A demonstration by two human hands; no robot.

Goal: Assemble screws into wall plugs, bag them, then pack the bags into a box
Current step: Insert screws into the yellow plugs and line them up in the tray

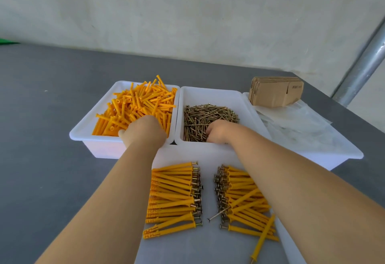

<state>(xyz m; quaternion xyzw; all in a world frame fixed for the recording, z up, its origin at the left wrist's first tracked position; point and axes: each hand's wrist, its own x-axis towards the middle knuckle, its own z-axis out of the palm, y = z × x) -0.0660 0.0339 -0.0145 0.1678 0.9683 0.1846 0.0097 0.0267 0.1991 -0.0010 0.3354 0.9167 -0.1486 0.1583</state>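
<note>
You were mid-assembly: your left hand (143,131) dug among plugs (135,107), your right hand (218,131) among screws (208,115), grips hidden. Finished pairs (175,199) lay nearer you. Next, probably pinch one of each.

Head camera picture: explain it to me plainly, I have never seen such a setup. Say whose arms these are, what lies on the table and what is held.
No machine here: a person wears a camera on the head, looking down at their own bare arms. The left hand reaches into a white tray of yellow wall plugs; the right hand digs into a tray of screws. What either holds is hidden. Nearer lie finished plugs with screws in two rows. Far right: flat cardboard boxes on clear bags.
</note>
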